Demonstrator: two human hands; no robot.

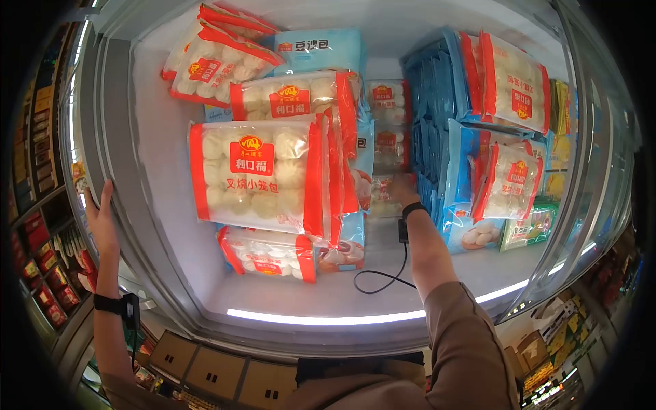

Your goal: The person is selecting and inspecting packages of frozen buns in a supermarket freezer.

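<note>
Head view: right hand (402,188) reaches deep into the freezer, fingers on a small red-and-clear frozen pack (383,195) at the bottom; closure unclear. Left hand (102,215) lies open and flat on the grey freezer rim (119,171). Step: grasping; next needs a straight lift. Large red-edged bun bags (256,178) and blue packs (430,130) crowd both sides.

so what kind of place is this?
Most likely a supermarket frozen-food aisle. The right hand reaches into an open chest freezer stacked with bags of frozen buns. The left hand rests on the freezer's edge, beside shelves of packaged goods.
</note>
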